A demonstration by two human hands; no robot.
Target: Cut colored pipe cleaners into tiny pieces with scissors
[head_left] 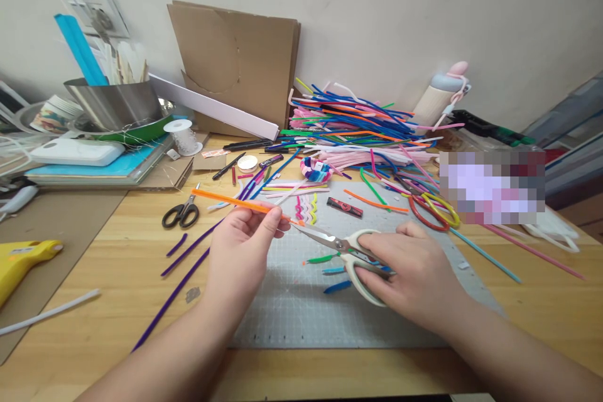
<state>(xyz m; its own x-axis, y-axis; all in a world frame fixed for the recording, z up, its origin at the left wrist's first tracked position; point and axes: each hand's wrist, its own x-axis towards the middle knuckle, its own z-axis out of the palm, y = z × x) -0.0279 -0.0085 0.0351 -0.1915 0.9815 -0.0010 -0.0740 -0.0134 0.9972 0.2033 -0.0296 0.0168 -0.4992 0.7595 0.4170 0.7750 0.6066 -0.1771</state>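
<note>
My left hand (249, 239) pinches an orange pipe cleaner (226, 199) between thumb and fingers, its long end pointing up to the left. White-handled scissors (348, 245) are gripped in my right hand (409, 270), fingers through the loops. The blade tips meet the short orange end beside my left fingertips; whether they cut into it I cannot tell. Below the scissors, on the grey cutting mat (282, 320), lie short green (323, 259) and blue (338, 287) pipe cleaner pieces. Wavy pink, white and yellow pieces (306, 208) rest just behind my hands.
A heap of coloured pipe cleaners (353, 119) lies at the back. Black-handled scissors (181, 212) and purple pipe cleaners (181, 282) are on the left, near a yellow glue gun (23, 264). Red and yellow-handled scissors (433, 210) lie right. Cardboard sheets (235, 63) lean against the wall.
</note>
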